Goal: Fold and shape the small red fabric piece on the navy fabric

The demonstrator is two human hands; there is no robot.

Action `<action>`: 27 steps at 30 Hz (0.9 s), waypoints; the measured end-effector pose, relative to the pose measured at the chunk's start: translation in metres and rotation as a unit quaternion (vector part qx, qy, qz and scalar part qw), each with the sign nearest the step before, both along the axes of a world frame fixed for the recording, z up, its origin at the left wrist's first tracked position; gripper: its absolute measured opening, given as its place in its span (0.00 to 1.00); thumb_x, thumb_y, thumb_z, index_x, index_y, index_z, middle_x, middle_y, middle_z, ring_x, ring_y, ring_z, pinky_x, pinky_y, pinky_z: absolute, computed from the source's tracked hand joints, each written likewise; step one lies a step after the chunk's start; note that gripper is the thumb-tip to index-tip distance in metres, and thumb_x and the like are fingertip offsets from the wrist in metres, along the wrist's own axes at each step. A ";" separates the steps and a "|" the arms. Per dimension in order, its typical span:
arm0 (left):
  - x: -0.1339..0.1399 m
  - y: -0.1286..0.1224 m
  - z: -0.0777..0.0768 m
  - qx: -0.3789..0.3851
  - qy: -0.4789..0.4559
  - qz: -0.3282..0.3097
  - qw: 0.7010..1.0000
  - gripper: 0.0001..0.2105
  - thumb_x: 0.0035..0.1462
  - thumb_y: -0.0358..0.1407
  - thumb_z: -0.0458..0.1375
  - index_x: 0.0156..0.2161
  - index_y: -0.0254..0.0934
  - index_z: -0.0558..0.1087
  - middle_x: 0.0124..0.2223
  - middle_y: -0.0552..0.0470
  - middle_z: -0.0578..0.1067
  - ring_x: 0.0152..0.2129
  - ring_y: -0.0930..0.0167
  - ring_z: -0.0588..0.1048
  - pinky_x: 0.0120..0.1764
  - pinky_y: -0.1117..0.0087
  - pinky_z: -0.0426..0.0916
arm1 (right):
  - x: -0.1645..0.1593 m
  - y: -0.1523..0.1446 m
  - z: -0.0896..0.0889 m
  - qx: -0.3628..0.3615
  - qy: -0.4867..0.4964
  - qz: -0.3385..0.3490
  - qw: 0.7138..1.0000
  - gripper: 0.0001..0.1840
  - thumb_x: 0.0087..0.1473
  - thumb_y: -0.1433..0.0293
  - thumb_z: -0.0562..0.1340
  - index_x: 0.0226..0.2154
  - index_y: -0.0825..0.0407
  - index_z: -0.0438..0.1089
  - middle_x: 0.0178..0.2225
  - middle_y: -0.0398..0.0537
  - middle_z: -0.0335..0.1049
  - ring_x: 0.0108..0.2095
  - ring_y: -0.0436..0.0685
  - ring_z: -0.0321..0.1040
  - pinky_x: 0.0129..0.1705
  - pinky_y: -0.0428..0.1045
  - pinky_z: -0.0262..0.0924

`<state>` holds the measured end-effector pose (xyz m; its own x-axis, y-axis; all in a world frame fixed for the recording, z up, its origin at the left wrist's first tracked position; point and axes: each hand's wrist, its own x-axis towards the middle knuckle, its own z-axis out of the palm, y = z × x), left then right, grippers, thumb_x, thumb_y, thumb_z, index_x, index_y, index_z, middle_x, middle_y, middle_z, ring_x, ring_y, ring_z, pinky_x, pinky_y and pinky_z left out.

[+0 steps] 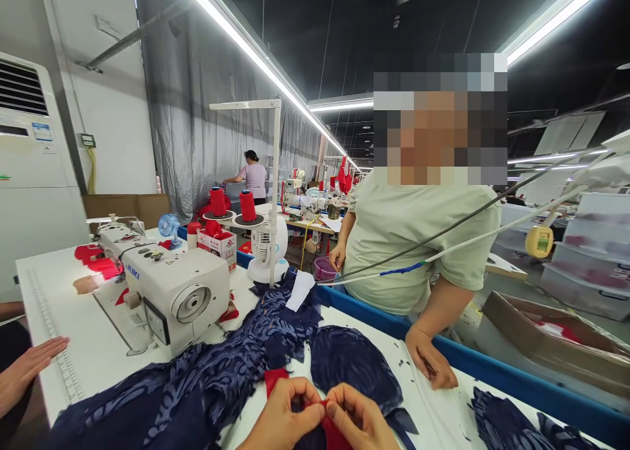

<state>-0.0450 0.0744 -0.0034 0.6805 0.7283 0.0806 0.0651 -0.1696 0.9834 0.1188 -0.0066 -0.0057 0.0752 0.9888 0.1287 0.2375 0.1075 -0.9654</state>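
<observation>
red fabric piece (329, 430) at bottom centre of frame, pinched between left hand (283, 420) and right hand (358, 424), fingertips closed on its edge, held over navy patterned cloth (207, 384) for close handling beside sewing machine (165, 283).

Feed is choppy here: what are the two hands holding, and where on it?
Both hands, left hand and right hand, pinch a red fabric piece at its upper edge.

"JUKI" in blue on white sewing machine (162, 286); red print on thread box (217, 244) illegible.
</observation>
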 end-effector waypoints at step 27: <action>-0.012 -0.004 0.023 -0.035 -0.051 -0.018 0.998 0.15 0.46 0.38 0.67 0.40 0.35 0.77 0.38 0.54 0.75 0.35 0.71 0.68 0.39 0.72 0.59 | -0.017 0.006 0.013 0.015 0.039 -0.080 0.996 0.29 0.51 0.42 0.64 0.25 0.52 0.66 0.22 0.38 0.57 0.23 0.50 0.51 0.25 0.46 0.45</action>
<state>-0.0568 0.0707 0.0200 0.6967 0.7102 0.1010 -0.0414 -0.1008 0.9940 0.1021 -0.0002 0.0074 0.2420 0.9592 0.1462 0.1791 0.1039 -0.9783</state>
